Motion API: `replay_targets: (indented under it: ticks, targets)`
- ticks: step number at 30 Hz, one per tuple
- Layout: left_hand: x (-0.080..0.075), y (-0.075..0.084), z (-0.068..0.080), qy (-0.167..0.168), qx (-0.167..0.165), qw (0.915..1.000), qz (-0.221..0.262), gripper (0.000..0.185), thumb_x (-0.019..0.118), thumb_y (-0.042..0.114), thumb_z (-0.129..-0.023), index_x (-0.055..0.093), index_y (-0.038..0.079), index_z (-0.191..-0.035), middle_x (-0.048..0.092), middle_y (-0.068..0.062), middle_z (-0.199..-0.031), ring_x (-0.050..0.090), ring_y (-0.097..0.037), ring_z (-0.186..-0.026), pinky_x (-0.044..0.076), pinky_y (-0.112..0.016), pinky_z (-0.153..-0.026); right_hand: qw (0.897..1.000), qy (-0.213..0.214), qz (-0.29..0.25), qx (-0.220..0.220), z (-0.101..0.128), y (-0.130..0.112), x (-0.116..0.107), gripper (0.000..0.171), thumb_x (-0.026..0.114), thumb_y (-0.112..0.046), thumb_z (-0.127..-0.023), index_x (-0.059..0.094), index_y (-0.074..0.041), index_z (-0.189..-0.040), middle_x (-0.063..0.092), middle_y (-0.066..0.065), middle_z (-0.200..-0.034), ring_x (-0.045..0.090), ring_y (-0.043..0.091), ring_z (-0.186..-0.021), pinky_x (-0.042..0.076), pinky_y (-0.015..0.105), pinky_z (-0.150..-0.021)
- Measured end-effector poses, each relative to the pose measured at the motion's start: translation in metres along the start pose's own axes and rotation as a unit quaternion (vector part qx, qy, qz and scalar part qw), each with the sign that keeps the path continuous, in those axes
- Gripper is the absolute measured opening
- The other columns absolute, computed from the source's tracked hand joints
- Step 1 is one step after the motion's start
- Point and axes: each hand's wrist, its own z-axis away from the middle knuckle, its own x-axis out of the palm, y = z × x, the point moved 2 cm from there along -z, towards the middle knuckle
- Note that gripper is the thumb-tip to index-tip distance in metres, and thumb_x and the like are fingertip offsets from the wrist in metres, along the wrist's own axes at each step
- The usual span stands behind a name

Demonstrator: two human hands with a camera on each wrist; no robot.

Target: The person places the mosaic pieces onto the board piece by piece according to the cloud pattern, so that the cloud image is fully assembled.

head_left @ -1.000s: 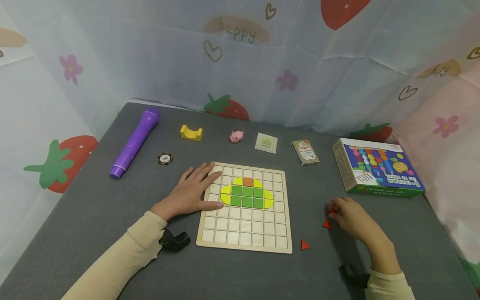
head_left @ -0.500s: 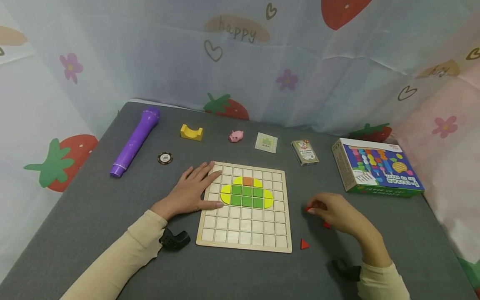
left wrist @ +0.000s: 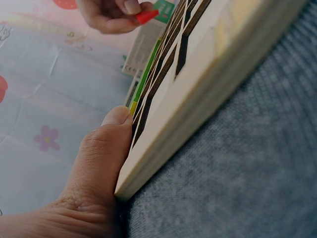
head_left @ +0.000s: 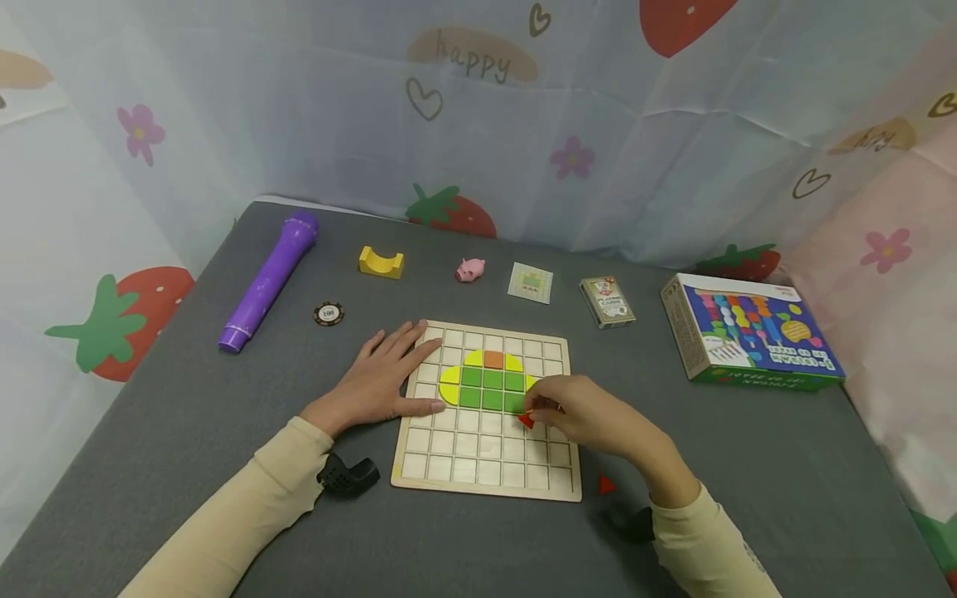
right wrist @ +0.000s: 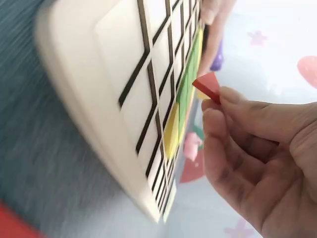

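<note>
A wooden grid board [head_left: 486, 497] lies on the table, bearing green tiles [head_left: 492, 389], an orange square [head_left: 493, 360] and rounded yellow tiles [head_left: 450, 386]. My left hand [head_left: 381, 386] rests on its left edge, fingers spread and straight; in the left wrist view the thumb [left wrist: 101, 148] lies along the rim. Over the board, my right hand [head_left: 591, 411] pinches a red triangle tile [right wrist: 209, 85] between thumb and fingertips, just below the right end of the green rows. The right wrist view shows that tile raised off the grid. Another red triangle [head_left: 606, 483] lies right of the board.
Along the back are a purple microphone [head_left: 269, 282], a yellow curved block [head_left: 381, 263], a pink pig figure [head_left: 469, 270], a pattern card [head_left: 530, 283], a playing-card box [head_left: 607, 302] and a colourful game box [head_left: 755, 332]. A poker chip [head_left: 329, 314] lies at left.
My right hand has carried the red triangle tile leftward from the table right of the board to over the grid. The left hand stays in place.
</note>
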Motion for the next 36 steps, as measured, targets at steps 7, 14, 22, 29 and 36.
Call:
replay_targets:
  ticks: [7,14,22,29,36]
  targets:
    - [-0.001,0.001,0.0,-0.002,-0.002,1.0,0.006,0.091,0.062,0.063,-0.083,0.025,0.019,-0.154,0.012,-0.01,-0.161,0.009,-0.029,-0.148,0.006,-0.056,-0.116,0.999,-0.019,0.041,-0.003,-0.015,-0.007,0.011,0.009,0.063,-0.008,-0.093,0.07,-0.011,-0.097,0.066,-0.004,-0.094,0.06,0.008,-0.084,0.051,0.026,-0.075]
    - [0.0,0.001,0.0,-0.004,-0.001,1.0,0.002,0.091,0.061,0.063,-0.083,0.024,0.02,-0.154,0.012,-0.01,-0.161,0.009,-0.029,-0.148,0.006,-0.056,-0.116,0.999,-0.02,0.045,-0.012,-0.017,-0.008,0.018,0.008,0.065,-0.01,-0.091,0.072,-0.013,-0.095,0.068,-0.006,-0.095,0.061,0.008,-0.089,0.052,0.025,-0.078]
    - [0.001,-0.001,0.0,-0.002,0.001,1.0,-0.005,0.09,0.061,0.063,-0.083,0.025,0.02,-0.154,0.012,-0.009,-0.161,0.009,-0.029,-0.148,0.006,-0.055,-0.116,0.998,-0.013,0.052,-0.031,-0.017,-0.012,0.021,0.009,0.069,-0.007,-0.088,0.073,-0.013,-0.093,0.066,-0.005,-0.094,0.06,0.008,-0.087,0.052,0.023,-0.076]
    - [0.002,-0.001,0.0,-0.006,0.001,1.0,-0.004,0.09,0.06,0.064,-0.083,0.025,0.02,-0.154,0.011,-0.009,-0.161,0.009,-0.028,-0.148,0.007,-0.055,-0.116,0.997,-0.006,0.072,-0.006,-0.015,-0.015,0.022,0.009,0.066,-0.005,-0.09,0.071,-0.011,-0.094,0.068,-0.002,-0.09,0.063,0.01,-0.085,0.052,0.023,-0.074]
    - [0.002,-0.002,-0.001,-0.001,0.004,1.0,-0.006,0.09,0.061,0.064,-0.083,0.025,0.02,-0.154,0.011,-0.01,-0.161,0.009,-0.029,-0.148,0.007,-0.055,-0.116,0.995,0.018,0.091,-0.03,-0.014,-0.014,0.022,0.012,0.071,-0.001,-0.085,0.073,-0.009,-0.093,0.07,-0.001,-0.09,0.065,0.012,-0.085,0.053,0.024,-0.075]
